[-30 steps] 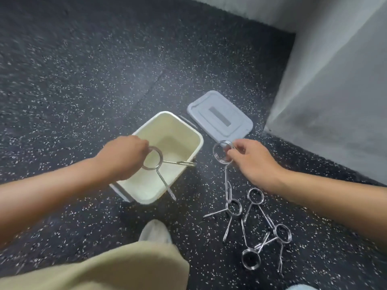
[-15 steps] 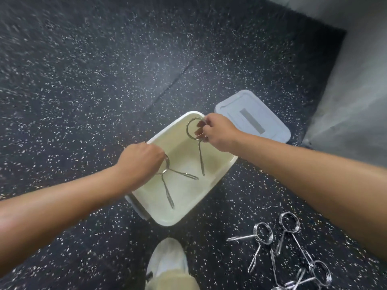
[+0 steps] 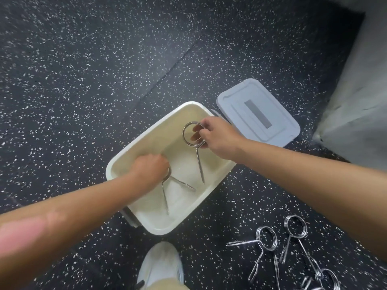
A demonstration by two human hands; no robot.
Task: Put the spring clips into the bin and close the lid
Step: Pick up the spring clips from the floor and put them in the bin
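A cream bin sits open on the dark speckled floor. Inside it my left hand grips the coil of one spring clip, whose two legs spread down toward the bin's bottom. My right hand holds a second spring clip by its ring above the bin's far half, the legs hanging straight down. The grey lid lies flat on the floor just right of the bin. Several more spring clips lie in a loose heap at the lower right.
A grey wall or block rises at the right edge behind the lid. A white shoe and a beige trouser leg are at the bottom, just below the bin. A seam runs diagonally across the floor mat.
My right hand carried its clip from beside the floor heap to over the bin. My left hand sank deeper into the bin with its clip. The view tilted further down.
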